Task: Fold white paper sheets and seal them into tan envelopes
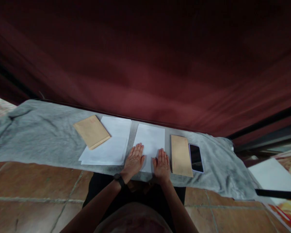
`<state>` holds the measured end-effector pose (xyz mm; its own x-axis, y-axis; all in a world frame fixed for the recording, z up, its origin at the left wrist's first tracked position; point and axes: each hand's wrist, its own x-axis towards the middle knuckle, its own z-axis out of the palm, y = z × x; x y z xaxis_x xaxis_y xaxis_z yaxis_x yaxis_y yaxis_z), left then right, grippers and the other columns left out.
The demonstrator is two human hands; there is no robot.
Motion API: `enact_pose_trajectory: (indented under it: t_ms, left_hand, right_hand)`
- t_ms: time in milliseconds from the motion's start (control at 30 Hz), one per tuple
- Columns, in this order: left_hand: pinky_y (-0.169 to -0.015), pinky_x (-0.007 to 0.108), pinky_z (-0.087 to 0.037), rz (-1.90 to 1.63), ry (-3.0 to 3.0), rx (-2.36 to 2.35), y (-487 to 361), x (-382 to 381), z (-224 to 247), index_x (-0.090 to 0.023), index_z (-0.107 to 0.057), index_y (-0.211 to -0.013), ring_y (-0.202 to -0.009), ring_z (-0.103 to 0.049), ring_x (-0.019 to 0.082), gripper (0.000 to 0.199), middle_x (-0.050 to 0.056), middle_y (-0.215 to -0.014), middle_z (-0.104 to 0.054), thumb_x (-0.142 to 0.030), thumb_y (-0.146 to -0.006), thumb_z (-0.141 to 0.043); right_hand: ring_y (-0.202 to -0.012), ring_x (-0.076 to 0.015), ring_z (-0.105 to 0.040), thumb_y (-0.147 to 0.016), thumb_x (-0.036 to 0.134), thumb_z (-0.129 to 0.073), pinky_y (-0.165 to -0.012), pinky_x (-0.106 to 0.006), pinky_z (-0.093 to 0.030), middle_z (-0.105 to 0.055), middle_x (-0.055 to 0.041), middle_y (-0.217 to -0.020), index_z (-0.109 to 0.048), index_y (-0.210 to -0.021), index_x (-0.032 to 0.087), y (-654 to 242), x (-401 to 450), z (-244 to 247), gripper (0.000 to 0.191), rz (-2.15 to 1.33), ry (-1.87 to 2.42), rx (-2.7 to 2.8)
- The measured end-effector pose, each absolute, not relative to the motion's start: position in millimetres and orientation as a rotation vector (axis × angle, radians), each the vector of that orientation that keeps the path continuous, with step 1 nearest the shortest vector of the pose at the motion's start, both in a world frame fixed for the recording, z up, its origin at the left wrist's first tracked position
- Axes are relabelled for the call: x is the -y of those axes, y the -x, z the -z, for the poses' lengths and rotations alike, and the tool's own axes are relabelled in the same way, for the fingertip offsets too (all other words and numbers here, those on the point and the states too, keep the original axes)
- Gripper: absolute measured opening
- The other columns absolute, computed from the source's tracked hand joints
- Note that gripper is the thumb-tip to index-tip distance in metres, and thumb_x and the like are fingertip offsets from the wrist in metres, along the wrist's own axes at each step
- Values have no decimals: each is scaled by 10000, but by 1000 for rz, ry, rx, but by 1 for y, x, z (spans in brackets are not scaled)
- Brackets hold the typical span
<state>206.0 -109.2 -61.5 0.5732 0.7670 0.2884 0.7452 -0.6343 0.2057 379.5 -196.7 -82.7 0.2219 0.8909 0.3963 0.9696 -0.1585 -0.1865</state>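
A white sheet of paper (150, 139) lies in front of me on a grey cloth. My left hand (134, 160) rests flat over its left edge, fingers together and stretched forward. On the sheet's right edge lies my right hand (162, 164), also flat, with its thumb apart from the fingers. Neither hand grips anything. Just right of that hand is a brown envelope (180, 155). To the left, more white sheets (111, 149) overlap in a loose stack, and a second brown envelope (91, 131) sits askew over their upper left part.
A phone (196, 158) with a dark screen lies beside the right envelope. The grey cloth (43, 136) covers the long narrow surface. Dark red fabric (145, 81) hangs along its far edge. Tiled floor (38, 191) shows below, and a white panel (274, 174) stands at far right.
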Motion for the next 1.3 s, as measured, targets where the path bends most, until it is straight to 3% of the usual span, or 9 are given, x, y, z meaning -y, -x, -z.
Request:
enact_pose_trajectory:
  t_ms: [267, 500, 700, 967, 1300]
  left_hand:
    - [-1227, 485, -302, -592, -2716, -1388, -204, 111, 67, -99, -296, -1577, -1491, -339, 271, 601, 156, -1577, -408, -317, -1019, -337]
    - [-1237, 494, -279, -577, -2726, -1356, -217, 114, 63, -79, -359, -1545, -1512, -291, 275, 566, 162, -1596, -373, -296, -1024, -331]
    - [-1247, 459, -272, -487, -2806, -1146, -244, 106, 57, -78, -399, -1520, -1516, -285, 243, 528, 139, -1606, -370, -235, -1024, -313]
    - [-1250, 445, -255, -479, -2794, -1270, -237, 98, 61, -39, -411, -1501, -1515, -286, 262, 550, 188, -1595, -370, -319, -1033, -340]
    - [-1251, 462, -233, -480, -2720, -1441, -227, 98, 60, 7, -382, -1509, -1515, -284, 295, 652, 224, -1590, -357, -433, -1029, -349]
  right_hand:
    - [-1425, -324, -421, -1063, 414, -338, -1134, -511, -363, -425, -214, -1560, -247, -1592, 88, -382, 202, 83, 629, 269, 2105, 1694]
    - [-1460, -282, -380, -1067, 305, -283, -1184, -496, -291, -441, -182, -1558, -373, -1543, 85, -377, 194, 75, 532, 205, 2143, 1706]
    - [-1486, -214, -340, -1058, 257, -274, -1217, -419, -257, -424, -108, -1582, -444, -1510, 117, -370, 179, 66, 503, 58, 2086, 1855]
    - [-1460, -274, -381, -1064, 374, -327, -1189, -456, -295, -421, -194, -1567, -381, -1532, 53, -379, 181, 76, 570, 203, 2116, 1786]
    - [-1464, -315, -368, -1064, 376, -331, -1158, -504, -340, -404, -224, -1569, -315, -1561, 50, -385, 187, 85, 594, 237, 2129, 1705]
